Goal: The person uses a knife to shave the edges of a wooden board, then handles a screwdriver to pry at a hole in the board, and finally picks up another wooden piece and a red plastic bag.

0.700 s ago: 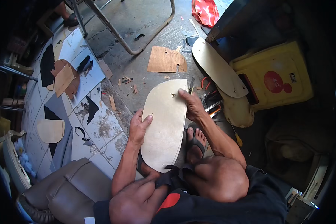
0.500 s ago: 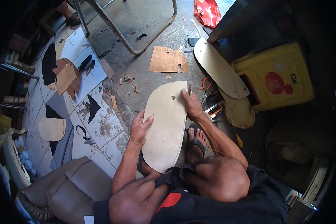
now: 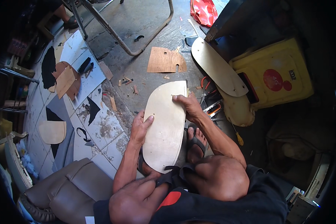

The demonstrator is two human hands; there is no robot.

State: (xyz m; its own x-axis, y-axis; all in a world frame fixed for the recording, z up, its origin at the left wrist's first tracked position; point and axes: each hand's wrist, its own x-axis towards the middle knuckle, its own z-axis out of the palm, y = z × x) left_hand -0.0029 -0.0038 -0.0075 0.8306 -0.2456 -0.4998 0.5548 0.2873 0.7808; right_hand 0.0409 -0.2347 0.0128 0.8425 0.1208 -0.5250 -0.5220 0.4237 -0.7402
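A pale plywood panel (image 3: 164, 130) with rounded ends lies tilted between my hands, above my feet. My left hand (image 3: 140, 128) grips its left edge, thumb on top beside a small hole. From the right edge my right hand (image 3: 190, 106) holds the same panel, its thumb reaching over the upper face to where a hole was visible before. The fingers of both hands are mostly hidden beneath. Along the lower right side a second thin edge shows; whether another sheet lies under I cannot tell. A dark strip (image 3: 171, 168) touches the panel's bottom end.
Beyond the panel lies a brown plywood offcut (image 3: 166, 59) with cut-outs. To the right are a long pale panel (image 3: 218, 67), a yellow container (image 3: 276, 74), red-handled pliers (image 3: 204, 84) and a yellow-handled screwdriver (image 3: 239, 139). A metal chair frame (image 3: 115, 31) stands ahead; brown cushions (image 3: 74, 186) sit left.
My right thumb has slid from the panel's upper right edge inward and down, onto the spot of the upper hole. My left hand keeps its hold.
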